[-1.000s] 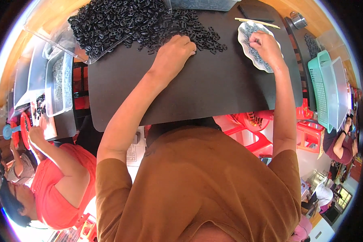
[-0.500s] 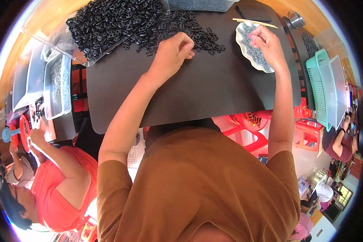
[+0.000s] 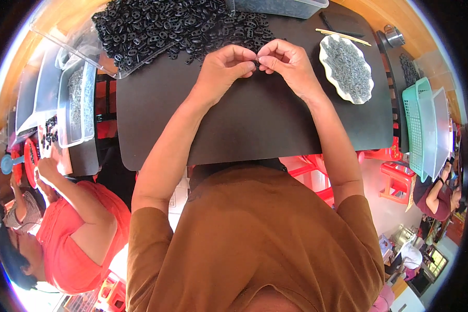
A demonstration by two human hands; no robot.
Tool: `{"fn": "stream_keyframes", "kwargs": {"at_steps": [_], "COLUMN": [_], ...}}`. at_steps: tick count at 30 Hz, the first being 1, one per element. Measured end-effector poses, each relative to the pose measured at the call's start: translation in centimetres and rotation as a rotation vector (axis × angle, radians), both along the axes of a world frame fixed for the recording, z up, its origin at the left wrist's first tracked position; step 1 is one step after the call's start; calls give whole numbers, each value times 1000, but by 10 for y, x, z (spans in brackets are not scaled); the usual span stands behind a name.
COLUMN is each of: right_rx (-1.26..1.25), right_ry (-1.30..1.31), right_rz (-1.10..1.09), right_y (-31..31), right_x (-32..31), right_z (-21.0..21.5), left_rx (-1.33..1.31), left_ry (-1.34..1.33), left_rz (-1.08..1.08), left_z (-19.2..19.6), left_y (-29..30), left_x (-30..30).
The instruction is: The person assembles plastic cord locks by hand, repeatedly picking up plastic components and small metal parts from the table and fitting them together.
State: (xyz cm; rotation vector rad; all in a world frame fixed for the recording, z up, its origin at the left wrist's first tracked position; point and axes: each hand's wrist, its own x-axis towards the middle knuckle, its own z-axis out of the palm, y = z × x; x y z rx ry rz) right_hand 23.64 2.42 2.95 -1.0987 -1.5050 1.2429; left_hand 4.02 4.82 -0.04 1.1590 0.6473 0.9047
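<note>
Right now your hands meet at the far middle of the dark brown mat [image 3: 255, 119] that covers the counter. Your left hand [image 3: 224, 68] and right hand [image 3: 287, 63] are both pinched, fingertips touching, w/ a small black plastic piece [image 3: 256, 63] gripped between them; it's mostly hidden by the fingers, so can't tell its exact shape.

Just beyond your hands, far left, lies a big heap of small black plastic ring-like parts [image 3: 177, 23], spilling from the mat's far edge toward your left hand. Some of the heap sits on a clear plastic sheet or tray [image 3: 62, 39] at far left.

Right of your right hand, near but apart, there's a white scalloped dish [image 3: 332, 77] filled w/ small grey metal bits [image 3: 348, 67]. Far of the dish lie thin pale sticks [image 3: 343, 36]. At the far edge, a clear plastic tub [image 3: 281, 6].

At the right edge: a teal plastic basket [image 3: 416, 125] on its side next to a clear one. Left of the mat, a clear bin of grey bits [image 3: 77, 104].

Lower left, a co-worker in an orange-red shirt [image 3: 83, 234] has a hand [image 3: 46, 169] at a red dish of black pieces.
</note>
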Motion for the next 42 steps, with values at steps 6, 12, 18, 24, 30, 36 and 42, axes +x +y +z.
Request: {"fn": "stream_keyframes", "kwargs": {"at_steps": [6, 12, 18, 24, 30, 36, 42], "right_rx": [-26, -9, 15, -71, -187, -193, -210], "right_ry": [-49, 9, 18, 47, 225, 195, 285], "right_rz": [-26, -63, -47, -37, -53, -97, -94], "right_y": [-5, -4, -7, -8, -6, -6, -6], "right_x": [-1, 2, -2, -4, 1, -1, -3], "right_z": [-1, 0, 1, -5, -16, -17, -18], "left_rx": [-1, -27, 25, 340, 752, 947, 803], "left_ry": [-49, -106, -30, 213, 425, 461, 463], "left_rz": [16, 53, 109, 235, 259, 310, 320], "left_z": [0, 1, 0, 0, 17, 15, 11], "left_y": [0, -2, -5, -9, -12, -13, -10], "left_x": [0, 4, 5, 8, 3, 2, 5]}}
